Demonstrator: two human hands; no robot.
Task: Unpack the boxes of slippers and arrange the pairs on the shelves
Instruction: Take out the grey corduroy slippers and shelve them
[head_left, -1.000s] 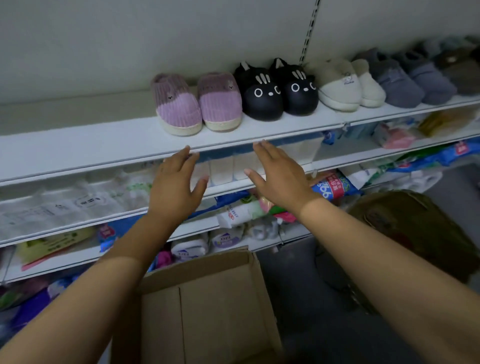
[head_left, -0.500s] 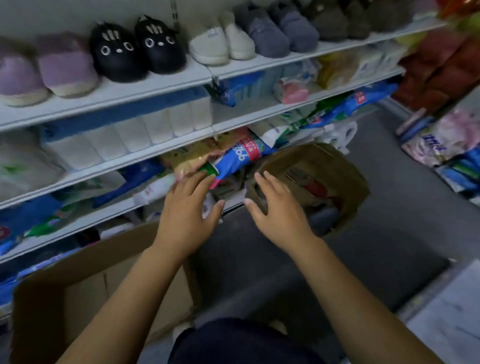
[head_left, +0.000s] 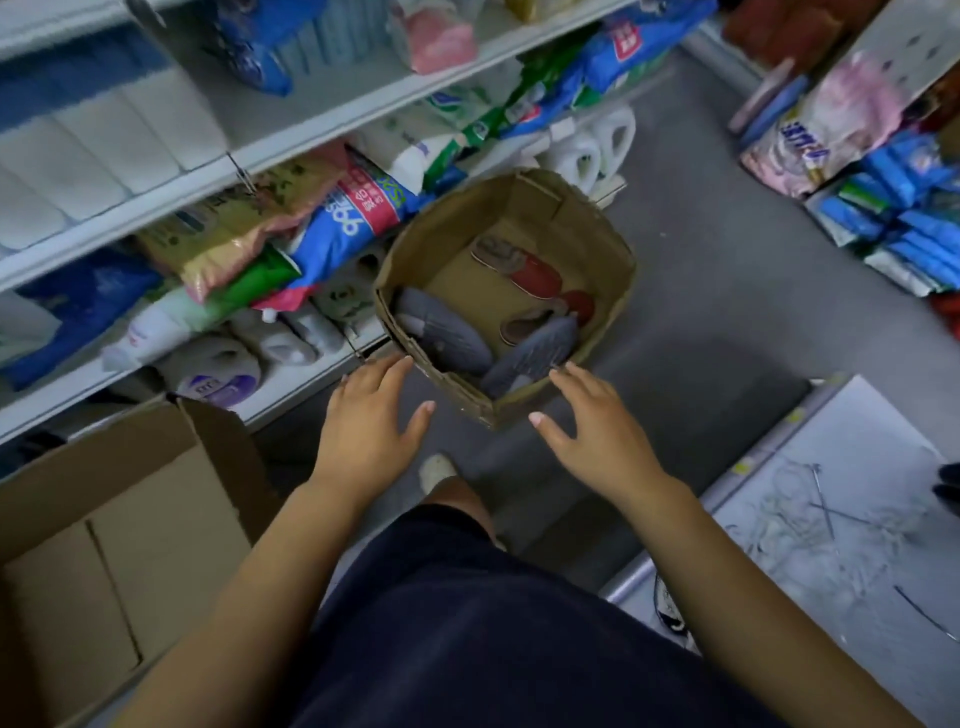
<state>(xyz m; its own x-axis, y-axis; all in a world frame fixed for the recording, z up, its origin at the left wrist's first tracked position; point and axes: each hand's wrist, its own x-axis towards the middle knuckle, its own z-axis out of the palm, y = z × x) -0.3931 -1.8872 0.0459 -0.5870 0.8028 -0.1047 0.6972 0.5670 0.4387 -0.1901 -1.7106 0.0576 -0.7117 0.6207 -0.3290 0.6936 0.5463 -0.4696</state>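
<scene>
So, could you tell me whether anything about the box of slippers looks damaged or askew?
Yes: the box is battered, its walls creased and bowed out of square. Inside, the grey slippers and red slippers lie jumbled at odd angles, not paired neatly.

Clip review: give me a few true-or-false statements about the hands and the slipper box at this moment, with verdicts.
1. Both the left hand and the right hand hold nothing. True.
2. The open box contains grey slippers and red slippers. True.
3. The left hand grips a grey slipper. False: its fingers are straight and empty.
4. The open box stands on a shelf. False: it stands on the floor.
</scene>
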